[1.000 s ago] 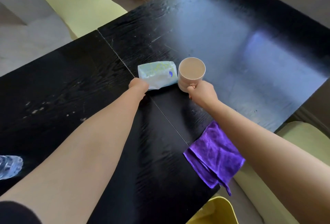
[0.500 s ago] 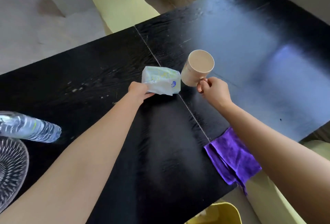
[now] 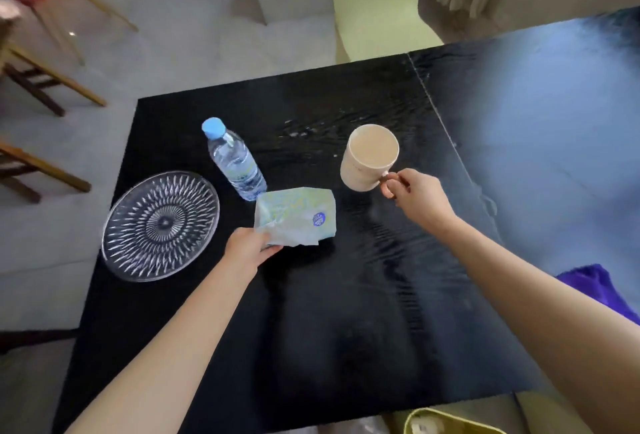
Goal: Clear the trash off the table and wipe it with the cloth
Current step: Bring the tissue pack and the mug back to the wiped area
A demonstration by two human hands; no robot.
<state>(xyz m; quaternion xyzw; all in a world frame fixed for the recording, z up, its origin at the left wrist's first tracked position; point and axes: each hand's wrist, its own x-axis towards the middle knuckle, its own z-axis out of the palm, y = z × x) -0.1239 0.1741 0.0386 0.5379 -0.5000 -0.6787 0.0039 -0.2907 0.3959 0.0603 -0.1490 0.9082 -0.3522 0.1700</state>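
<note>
Left hand [image 3: 250, 251] has its fingers pinched on the near-left corner of the tissue pack [image 3: 296, 219], which sits tilted up near the middle of the black bench [image 3: 346, 329], long axis running roughly left to right. There's a small blue round logo on it, too blurry to read. Right hand [image 3: 415, 196] has its fingers closed on the handle of the beige mug [image 3: 369, 162], mouth tipped toward the far edge. Water bottle [image 3: 232, 158] lies just beyond the pack, blue cap pointing to the far-left corner. Glass plate [image 3: 161, 226] overhangs the left edge; purple cloth [image 3: 599, 286] is at the right edge.
</note>
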